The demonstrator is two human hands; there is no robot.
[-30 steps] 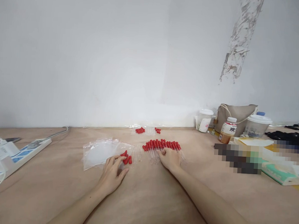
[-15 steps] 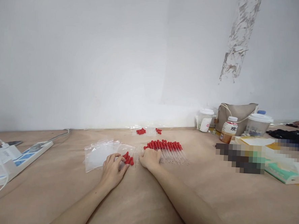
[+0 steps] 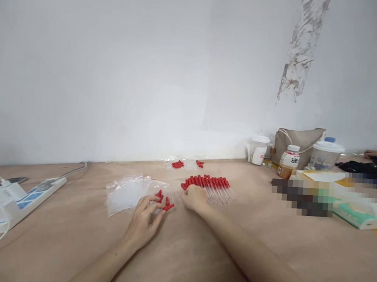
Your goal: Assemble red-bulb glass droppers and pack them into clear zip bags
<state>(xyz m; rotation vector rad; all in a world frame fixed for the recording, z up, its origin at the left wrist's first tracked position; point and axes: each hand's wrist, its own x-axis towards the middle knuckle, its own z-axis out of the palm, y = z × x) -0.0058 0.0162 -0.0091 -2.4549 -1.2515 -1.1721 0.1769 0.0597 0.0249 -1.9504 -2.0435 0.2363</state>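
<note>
Red-topped clear tubes [image 3: 216,184] lie in a row on the surface [image 3: 168,259], near its back edge. The right hand [image 3: 195,197], fingers bunched, grip hidden, meets the row's left end; the left hand [image 3: 145,219], fingers loosely parted, is at loose red bulbs [image 3: 168,207].

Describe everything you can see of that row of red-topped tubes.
The red-topped tubes lie side by side on the brown surface. Their rounded tops look rubbery and point toward the wall; the thin, clear stems, glass or plastic, extend toward the viewer. The right hand hides part of the row's left end; contact is unclear.
</note>
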